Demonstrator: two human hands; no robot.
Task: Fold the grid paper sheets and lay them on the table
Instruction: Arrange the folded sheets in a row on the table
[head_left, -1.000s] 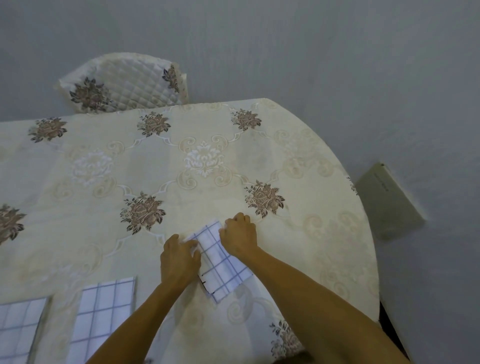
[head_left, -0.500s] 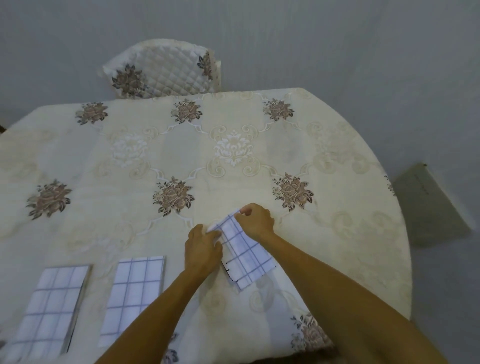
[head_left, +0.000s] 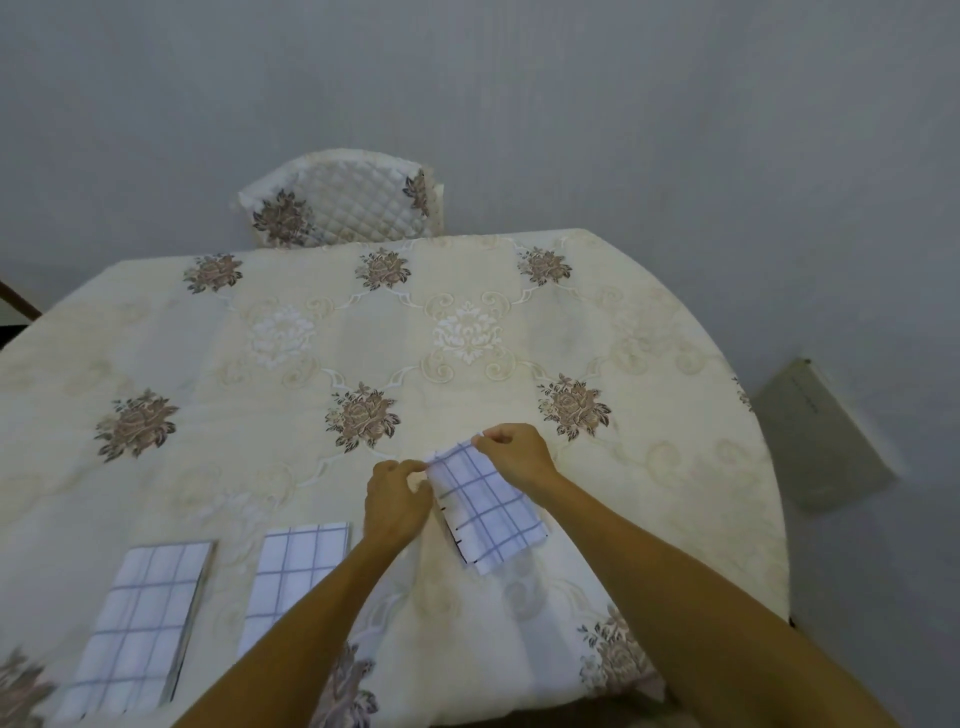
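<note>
A folded grid paper sheet (head_left: 485, 512) lies slanted on the cream floral tablecloth (head_left: 467, 338), right of centre near the front. My right hand (head_left: 517, 452) pinches its far top corner. My left hand (head_left: 396, 501) has curled fingers at the sheet's left top corner, pinching the edge there. Two more folded grid sheets lie flat to the left: one (head_left: 293, 577) partly under my left forearm, another (head_left: 137, 623) nearer the front left corner.
A quilted chair back (head_left: 343, 200) stands behind the table's far edge. A flat grey board (head_left: 821, 436) lies on the floor to the right of the table. The table's right edge curves round close to my right arm.
The view has swung up and to the left, so the table sits lower and more of it shows. Both hands have gone from pressing on the sheet to pinching its top corners.
</note>
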